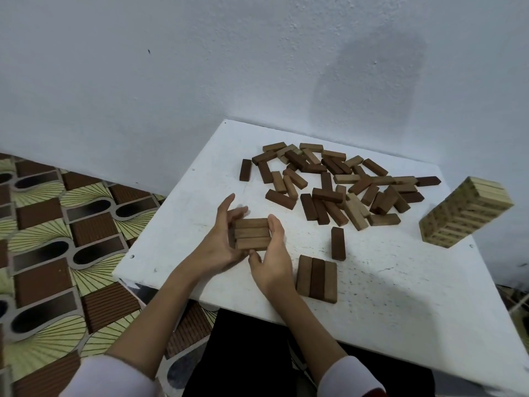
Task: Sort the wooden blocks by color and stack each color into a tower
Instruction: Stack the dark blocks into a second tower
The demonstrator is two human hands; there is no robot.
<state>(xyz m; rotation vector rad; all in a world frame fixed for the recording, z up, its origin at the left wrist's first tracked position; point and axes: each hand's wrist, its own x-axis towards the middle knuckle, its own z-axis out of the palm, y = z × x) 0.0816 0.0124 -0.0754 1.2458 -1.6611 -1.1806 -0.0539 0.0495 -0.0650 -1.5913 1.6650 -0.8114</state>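
patterned floor [57, 224] lies at the far left, beside the white desk [386, 282]. left hand [220, 245] and right hand [272, 259] meet near the desk's left front edge. between them sits a set of three mid-brown blocks [252, 234], laid side by side, long sides touching. left grip: fingers curved around the set's left ends, thumb raised clear. right grip: fingers curved against the set's right ends, thumb near the front block. just right of the right hand, a flat row of three blocks [316, 278] lies on the desk. beyond it one dark block [338, 243] lies alone. further back, a loose pile [337, 184] of dark, mid-brown and pale blocks spreads across the desk. at the right edge stands a pale tower [465, 213].
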